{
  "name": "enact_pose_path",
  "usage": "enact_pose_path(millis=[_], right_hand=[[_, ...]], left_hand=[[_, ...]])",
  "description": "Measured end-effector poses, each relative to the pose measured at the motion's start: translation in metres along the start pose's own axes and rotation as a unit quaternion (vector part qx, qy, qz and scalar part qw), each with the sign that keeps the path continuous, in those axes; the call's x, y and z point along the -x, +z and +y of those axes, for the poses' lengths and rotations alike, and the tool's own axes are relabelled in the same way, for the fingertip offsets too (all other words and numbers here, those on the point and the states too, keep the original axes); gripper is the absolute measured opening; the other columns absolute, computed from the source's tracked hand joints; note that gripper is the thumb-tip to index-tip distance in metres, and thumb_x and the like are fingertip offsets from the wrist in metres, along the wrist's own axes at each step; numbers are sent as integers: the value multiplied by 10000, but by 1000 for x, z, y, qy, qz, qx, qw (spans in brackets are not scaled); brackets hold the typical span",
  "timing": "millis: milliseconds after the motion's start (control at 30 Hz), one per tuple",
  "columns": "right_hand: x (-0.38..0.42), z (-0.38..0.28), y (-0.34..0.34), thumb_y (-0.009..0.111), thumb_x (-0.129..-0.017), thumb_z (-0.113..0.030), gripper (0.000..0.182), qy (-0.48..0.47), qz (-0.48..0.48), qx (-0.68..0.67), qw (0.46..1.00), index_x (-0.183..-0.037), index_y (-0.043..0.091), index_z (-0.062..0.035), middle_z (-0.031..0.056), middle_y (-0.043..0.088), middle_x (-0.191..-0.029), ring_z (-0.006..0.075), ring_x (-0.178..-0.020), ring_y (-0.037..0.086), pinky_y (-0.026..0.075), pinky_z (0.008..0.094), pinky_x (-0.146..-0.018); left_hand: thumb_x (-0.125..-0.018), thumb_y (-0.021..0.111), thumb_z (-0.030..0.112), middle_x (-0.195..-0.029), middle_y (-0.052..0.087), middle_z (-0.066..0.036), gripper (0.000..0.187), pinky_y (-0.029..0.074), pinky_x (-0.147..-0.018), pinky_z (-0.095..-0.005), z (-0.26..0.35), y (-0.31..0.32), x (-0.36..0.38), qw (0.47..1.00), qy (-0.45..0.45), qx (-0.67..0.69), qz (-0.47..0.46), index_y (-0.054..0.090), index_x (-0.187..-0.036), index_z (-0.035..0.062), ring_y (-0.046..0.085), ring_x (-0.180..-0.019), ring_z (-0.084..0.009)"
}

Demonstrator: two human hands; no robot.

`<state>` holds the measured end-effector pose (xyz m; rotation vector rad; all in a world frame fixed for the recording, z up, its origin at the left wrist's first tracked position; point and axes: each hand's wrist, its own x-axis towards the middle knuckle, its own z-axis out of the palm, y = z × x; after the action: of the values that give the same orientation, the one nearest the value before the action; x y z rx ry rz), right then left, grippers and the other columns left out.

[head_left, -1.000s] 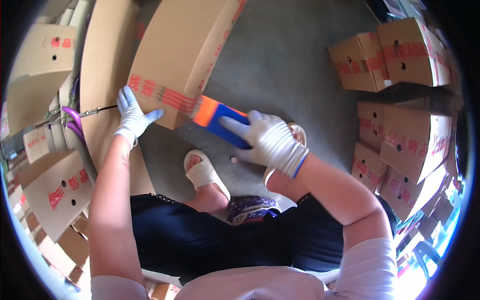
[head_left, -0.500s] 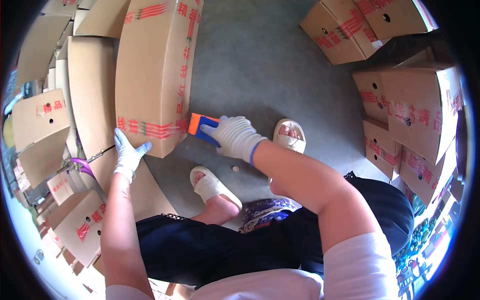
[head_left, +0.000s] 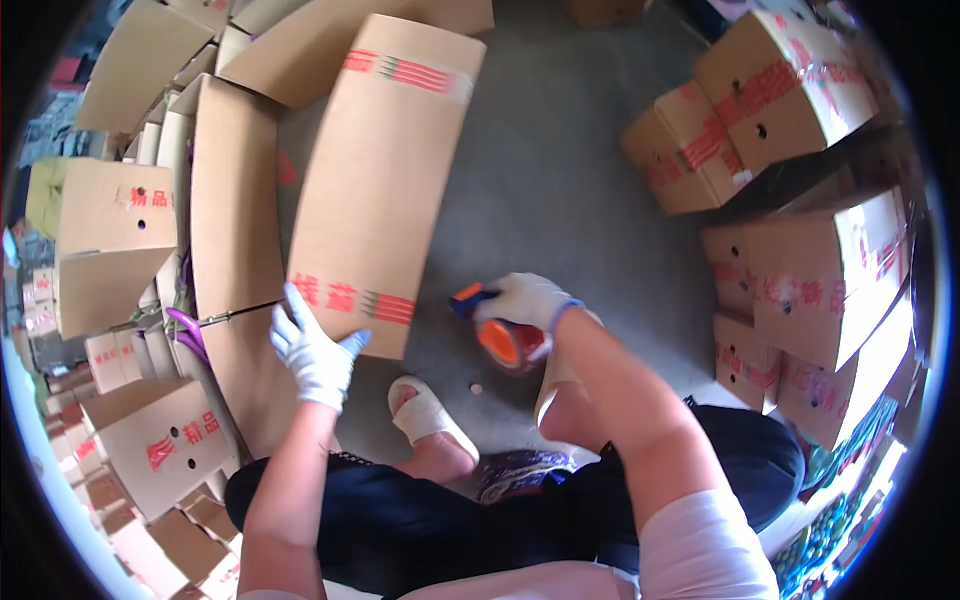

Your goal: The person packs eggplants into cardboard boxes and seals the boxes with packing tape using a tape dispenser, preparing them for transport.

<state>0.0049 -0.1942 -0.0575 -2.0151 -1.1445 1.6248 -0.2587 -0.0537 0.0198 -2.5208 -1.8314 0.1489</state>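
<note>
A long cardboard carton [head_left: 385,190] with red printing lies slanted in front of me. My left hand [head_left: 318,358], in a white glove, grips its near left corner, fingers along the left side and thumb at the near end. In my gloved right hand [head_left: 535,300] is a tape dispenser [head_left: 508,345], blue and orange, with its orange hub facing me. The dispenser is apart from the carton, to the right of its near end, and somewhat blurred. The fingers behind its handle are partly hidden.
Open cartons [head_left: 235,190] with raised flaps stand along the left, with purple eggplants [head_left: 187,335] showing among them. Stacked cartons [head_left: 820,285] line the right side. My sandalled feet [head_left: 430,425] rest on the grey floor [head_left: 540,170].
The carton has turned, its far end swinging right, with my left hand staying at its corner. My right hand has drawn the tape dispenser away from the carton, to the right and nearer me.
</note>
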Motion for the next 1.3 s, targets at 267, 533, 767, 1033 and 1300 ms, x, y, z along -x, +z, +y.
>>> enact_pose_path(millis=[267,533,767,1033,1300], right_hand=[[151,8,-142,694,-746,-553,665,102,72,243,962,-1298,638,-186,178,719,-1019,379,-952,680,523,420,-881],[272,32,-144,708,-812,-318,687,27,217,-30,975,-1428,518,-79,126,702,-1070,195,-964,678,500,294,-916],[156,25,-163,628,-906,-213,694,-201,214,-498,816,-1516,360,-17,86,556,-1365,151,-1201,547,416,285,-1044],[-2,29,-193,717,-839,-233,661,-132,301,-600,729,-1434,504,-37,107,622,-1295,202,-1150,601,452,309,-1026],[-75,-37,-261,728,-844,-255,579,-146,285,-515,795,-1357,584,-31,99,672,-1184,187,-1052,639,504,307,-939]], left_hand=[[-684,827,383,-1263,448,-149,863,374,-1018,-524,36,4,58,944,323,68,0,475,-1437,150,431,-1184,-353],[-762,723,62,-1472,350,-178,664,342,-1141,-452,-31,38,20,970,153,188,-12,539,-1379,227,372,-1355,-407],[-875,677,529,-1568,338,-19,854,240,-1081,-698,-51,61,-40,690,-236,663,-169,250,-1559,250,318,-1429,-322],[-925,686,372,-1498,429,-31,723,280,-1032,-734,-74,73,-53,692,-215,634,-270,290,-1524,291,440,-1347,-345],[-842,758,455,-1439,472,-59,808,315,-952,-782,-5,45,-35,632,-252,705,-200,291,-1485,309,523,-1256,-395]])
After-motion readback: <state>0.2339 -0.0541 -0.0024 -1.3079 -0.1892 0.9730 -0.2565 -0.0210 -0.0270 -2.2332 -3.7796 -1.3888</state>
